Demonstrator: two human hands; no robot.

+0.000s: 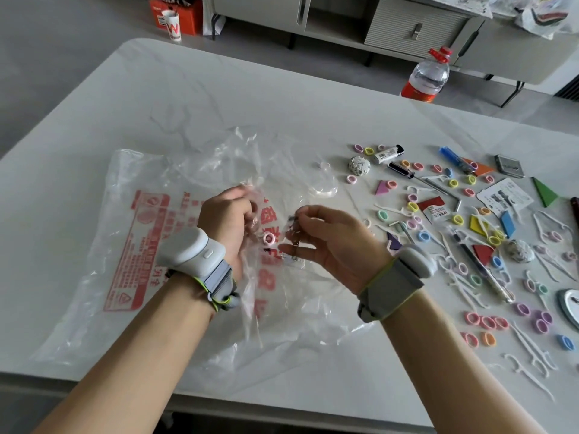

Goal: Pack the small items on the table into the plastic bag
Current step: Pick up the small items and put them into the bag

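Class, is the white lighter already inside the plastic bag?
No, the white lighter lies on the bare table to the right of the plastic bag, beside coloured rings.

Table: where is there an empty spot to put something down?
Bare tabletop lies beyond the plastic bag, up to the far edge, and along the near edge. The right side is crowded with small rings, floss picks and a screwdriver.

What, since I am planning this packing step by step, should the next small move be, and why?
Probably the right hand should drop the small metal item it pinches into the plastic bag. The left hand grips the bag's film just beside it, a pink ring seems to lie inside already, and many coloured rings wait on the table.
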